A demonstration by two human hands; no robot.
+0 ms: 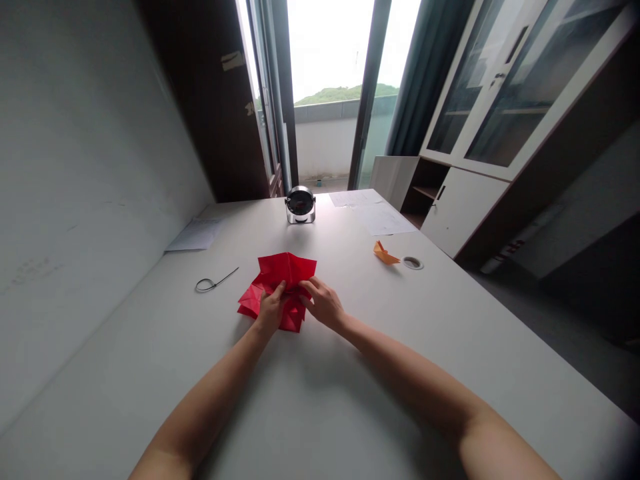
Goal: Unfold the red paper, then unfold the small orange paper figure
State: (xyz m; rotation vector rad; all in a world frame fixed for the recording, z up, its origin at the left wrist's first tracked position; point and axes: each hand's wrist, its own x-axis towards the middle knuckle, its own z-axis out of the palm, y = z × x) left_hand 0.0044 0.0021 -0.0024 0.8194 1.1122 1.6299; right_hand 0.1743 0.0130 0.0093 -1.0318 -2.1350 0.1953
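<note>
A creased sheet of red paper [284, 272] lies partly folded on the white table [320, 373], a little ahead of me. My left hand [271, 308] pinches the paper near its middle, thumb and fingers closed on a fold. My right hand [324, 303] rests on the paper's right side, fingertips pressed together on the same fold. Both forearms reach in from the bottom edge of the view.
A small orange folded paper figure [385, 253] sits to the right, beside a round cable hole [413, 263]. A black cable tie [214, 282] lies at the left. At the far edge stand a small round clock [301, 204] and loose white sheets [384, 219].
</note>
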